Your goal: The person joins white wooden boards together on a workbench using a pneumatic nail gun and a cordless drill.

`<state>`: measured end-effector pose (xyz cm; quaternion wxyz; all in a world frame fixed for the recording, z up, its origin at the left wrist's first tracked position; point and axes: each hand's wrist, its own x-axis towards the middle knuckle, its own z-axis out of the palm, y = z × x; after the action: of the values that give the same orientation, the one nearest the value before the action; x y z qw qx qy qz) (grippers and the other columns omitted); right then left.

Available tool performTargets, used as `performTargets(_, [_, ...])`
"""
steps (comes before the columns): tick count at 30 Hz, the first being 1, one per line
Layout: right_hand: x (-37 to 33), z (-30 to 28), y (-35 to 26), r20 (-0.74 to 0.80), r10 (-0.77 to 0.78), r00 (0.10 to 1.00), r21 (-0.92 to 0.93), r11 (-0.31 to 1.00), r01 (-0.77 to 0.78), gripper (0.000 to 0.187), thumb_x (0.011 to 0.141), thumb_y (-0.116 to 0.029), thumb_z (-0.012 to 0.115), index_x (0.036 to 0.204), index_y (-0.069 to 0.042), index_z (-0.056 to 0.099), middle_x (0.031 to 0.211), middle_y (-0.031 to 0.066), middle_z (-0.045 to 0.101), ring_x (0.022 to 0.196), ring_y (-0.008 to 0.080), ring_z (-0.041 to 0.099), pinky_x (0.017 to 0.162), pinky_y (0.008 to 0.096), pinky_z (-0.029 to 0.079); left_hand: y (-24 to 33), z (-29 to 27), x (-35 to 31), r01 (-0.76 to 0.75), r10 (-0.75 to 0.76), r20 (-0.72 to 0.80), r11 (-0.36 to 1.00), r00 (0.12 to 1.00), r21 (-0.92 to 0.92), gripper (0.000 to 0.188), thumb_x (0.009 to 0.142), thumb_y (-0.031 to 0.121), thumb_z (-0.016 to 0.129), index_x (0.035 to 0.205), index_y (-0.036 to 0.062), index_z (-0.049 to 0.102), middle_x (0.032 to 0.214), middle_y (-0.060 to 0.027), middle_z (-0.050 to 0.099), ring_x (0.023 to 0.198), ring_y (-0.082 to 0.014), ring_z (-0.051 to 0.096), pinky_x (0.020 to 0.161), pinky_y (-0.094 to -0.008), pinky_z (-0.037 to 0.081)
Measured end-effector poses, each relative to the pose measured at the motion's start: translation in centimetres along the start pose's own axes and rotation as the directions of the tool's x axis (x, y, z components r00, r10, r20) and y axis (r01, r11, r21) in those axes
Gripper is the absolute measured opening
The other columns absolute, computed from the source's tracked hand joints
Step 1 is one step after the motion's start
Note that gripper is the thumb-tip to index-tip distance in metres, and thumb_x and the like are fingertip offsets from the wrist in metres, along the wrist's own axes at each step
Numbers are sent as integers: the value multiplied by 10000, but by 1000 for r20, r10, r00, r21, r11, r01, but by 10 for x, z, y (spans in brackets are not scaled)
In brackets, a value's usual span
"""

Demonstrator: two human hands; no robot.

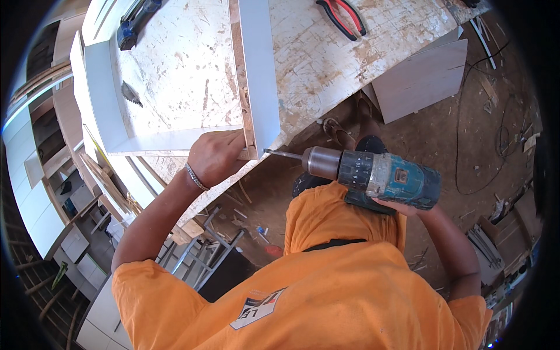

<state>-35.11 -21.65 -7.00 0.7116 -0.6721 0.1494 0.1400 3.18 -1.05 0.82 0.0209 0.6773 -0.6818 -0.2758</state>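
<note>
My right hand is wrapped round the grip of a teal cordless drill, mostly hidden beneath its body. The long bit points left, and its tip meets or nearly meets the outer face of an upright white board near its end. At that corner, my left hand is closed round the joint between this board and a second white board. The boards form part of a box-like frame on a scuffed white worktable. I cannot tell whether the bit has entered the board.
Pliers with red and black handles lie on the worktable. A blue power tool and a dark toothed blade piece are within the frame. A wooden panel leans below the table; cable and scraps litter the floor.
</note>
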Motion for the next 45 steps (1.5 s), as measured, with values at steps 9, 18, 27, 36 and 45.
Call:
performTargets(9, [0, 4, 19, 68, 10, 998, 50, 999, -13, 611, 949, -185, 702, 1501, -98, 456, 1470, 102, 551, 1361, 244, 524, 1164, 388, 397, 3, -1, 2, -10, 10, -20, 1000, 1000, 12, 357, 740, 175, 786, 1034, 35, 637, 832, -105, 691, 761, -298, 694, 659, -388, 566])
performTargets(18, [0, 9, 20, 6, -31, 999, -22, 999, 32, 479, 925, -132, 720, 1382, -91, 581, 1326, 100, 648, 1185, 208, 639, 993, 356, 526, -1, 0, 3, -24, 25, -43, 999, 999, 24, 304, 742, 217, 793, 955, 59, 644, 800, -101, 678, 732, -307, 681, 639, -402, 554])
performTargets(27, [-24, -22, -56, -89, -84, 992, 49, 995, 88, 415, 754, -177, 832, 1128, -46, 707, 1037, 95, 744, 922, 176, 711, 829, 344, 559, 11, 6, -11, 80, -61, -204, 993, 977, 85, 365, 696, 339, 842, 891, 95, 653, 760, -73, 663, 728, -295, 680, 641, -408, 540])
performTargets(36, [-44, -100, -86, -622, 45, 782, 346, 912, 223, 367, 886, -70, 669, 1238, -12, 586, 849, 50, 592, 665, 133, 557, 675, 323, 482, 72, -65, 0, 455, -457, -27, 889, 889, -61, 963, 738, 600, 811, 1476, 84, 469, 1376, -175, 614, 1346, -318, 528, 1221, -504, 273])
performTargets(45, [-41, -95, -48, -638, 92, 764, 299, 945, 136, 365, 890, -66, 716, 1236, -31, 606, 925, 50, 620, 787, 150, 607, 713, 317, 512, -61, -245, 222, 249, -423, -654, 904, 628, -346, 195, 940, 188, 702, 1056, 33, 723, 1017, -128, 750, 957, -281, 719, 871, -371, 555])
